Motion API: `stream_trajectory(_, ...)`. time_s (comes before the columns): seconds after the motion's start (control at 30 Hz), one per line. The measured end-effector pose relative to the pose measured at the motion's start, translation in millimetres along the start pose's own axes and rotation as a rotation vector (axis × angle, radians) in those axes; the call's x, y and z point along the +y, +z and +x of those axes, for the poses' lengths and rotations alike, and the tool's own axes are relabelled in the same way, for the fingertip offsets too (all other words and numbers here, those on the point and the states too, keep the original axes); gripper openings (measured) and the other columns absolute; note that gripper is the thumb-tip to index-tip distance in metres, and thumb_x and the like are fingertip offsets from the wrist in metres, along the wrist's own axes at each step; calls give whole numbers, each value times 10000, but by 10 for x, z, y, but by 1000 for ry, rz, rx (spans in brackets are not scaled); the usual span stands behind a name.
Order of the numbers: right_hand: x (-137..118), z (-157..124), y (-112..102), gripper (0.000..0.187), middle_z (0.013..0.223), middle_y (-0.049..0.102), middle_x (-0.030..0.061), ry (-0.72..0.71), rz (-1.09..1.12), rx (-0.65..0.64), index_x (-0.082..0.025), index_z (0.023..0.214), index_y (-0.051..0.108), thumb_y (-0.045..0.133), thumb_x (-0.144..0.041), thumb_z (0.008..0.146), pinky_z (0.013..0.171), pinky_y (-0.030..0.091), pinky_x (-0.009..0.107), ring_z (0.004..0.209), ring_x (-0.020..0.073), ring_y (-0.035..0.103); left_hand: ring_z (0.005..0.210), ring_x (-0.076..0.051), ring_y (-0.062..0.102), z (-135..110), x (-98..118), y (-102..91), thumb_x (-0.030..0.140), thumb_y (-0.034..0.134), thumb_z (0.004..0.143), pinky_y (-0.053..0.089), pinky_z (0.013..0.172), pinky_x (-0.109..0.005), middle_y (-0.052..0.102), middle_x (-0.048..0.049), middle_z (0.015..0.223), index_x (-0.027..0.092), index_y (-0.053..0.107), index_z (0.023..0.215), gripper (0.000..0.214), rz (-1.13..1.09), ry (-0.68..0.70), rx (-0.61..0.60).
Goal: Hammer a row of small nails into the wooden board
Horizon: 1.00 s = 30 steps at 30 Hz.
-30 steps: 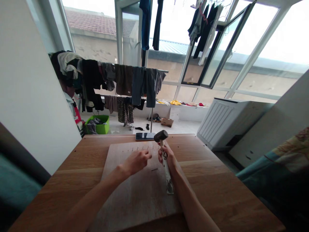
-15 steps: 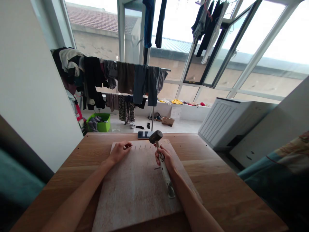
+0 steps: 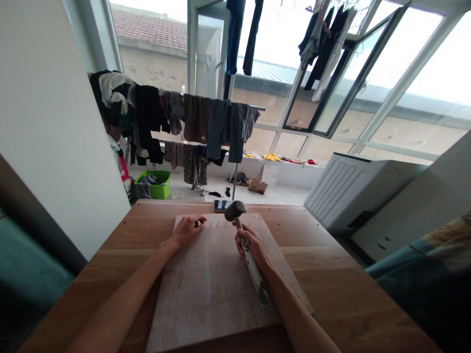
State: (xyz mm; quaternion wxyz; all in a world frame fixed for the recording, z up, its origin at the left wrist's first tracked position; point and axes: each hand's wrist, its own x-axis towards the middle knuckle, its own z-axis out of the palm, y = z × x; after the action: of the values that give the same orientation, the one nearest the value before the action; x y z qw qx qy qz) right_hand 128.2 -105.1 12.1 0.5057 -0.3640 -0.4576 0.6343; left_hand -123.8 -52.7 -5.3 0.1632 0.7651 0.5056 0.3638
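Note:
My right hand (image 3: 253, 245) is wrapped round the worn, pale-painted handle of a hammer (image 3: 253, 276). Its dark head is raised towards the far end of a wooden board (image 3: 213, 294). Along that far end several thin nails (image 3: 218, 223) stand upright in a row, some hidden behind the hammer and right hand. At the left end of the row, my left hand (image 3: 187, 229) rests on the board with fingers curled and the thumb near the fingertips. Whatever the fingertips pinch is too small to make out. A loose nail (image 3: 240, 256) lies partly hidden beside my right hand.
The board lies on a wood-grain table (image 3: 331, 284). A phone (image 3: 222, 205) lies past the board at the table's far edge. Beyond stand a green basket (image 3: 162, 185), a rack with hanging clothes (image 3: 198, 120) and a white cabinet-like unit (image 3: 336, 184) on the right.
The hammer head has moved slightly left over the board, uncovering a nail at the right. My left hand stays by the nail row. The whole view has shifted a little.

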Motion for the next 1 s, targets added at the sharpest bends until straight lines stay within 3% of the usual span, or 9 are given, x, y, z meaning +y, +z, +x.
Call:
stream_trajectory(0.17,-10,-28,75,491,566,540,-67,11,-15,-12,-132,1120,593,648,-435,737,289,296,186,323,79,448,660,-144,641,-7,-33,21,240,596,817,505,671,-245,740,-20,810,188,735,981,222,-20,10,-1)
stream_trajectory(0.33,-41,5,338,429,577,539,-67,50,-76,-99,-142,1064,590,633,-424,743,280,292,189,322,82,450,622,-129,620,-7,-41,20,218,633,779,506,644,-228,747,-7,791,174,694,1068,299,-81,-15,23)
stream_trajectory(0.53,14,109,606,303,580,536,-75,13,-166,-149,-165,972,581,602,-383,763,280,319,181,315,71,452,603,-110,614,-27,19,-21,177,639,759,504,598,-203,740,13,803,200,680,1004,249,-108,29,53)
stream_trajectory(0.7,103,112,626,200,580,531,-77,30,-239,-155,-175,873,558,579,-352,781,287,330,171,319,57,444,604,-123,643,-10,33,-26,143,636,755,520,608,-217,743,9,769,198,674,983,237,-138,11,36)
stream_trajectory(0.9,114,88,618,189,588,526,-73,20,-274,-165,-169,889,575,574,-328,788,301,344,170,331,56,440,604,-125,624,-15,21,-14,154,628,750,508,604,-221,729,-2,748,184,676,928,187,-128,24,33)
stream_trajectory(1.0,53,59,538,226,597,534,-68,15,-219,-181,-167,919,580,582,-353,790,294,324,174,330,59,440,608,-119,605,-22,7,-9,199,620,765,493,609,-219,719,3,770,189,666,994,233,-131,15,11)
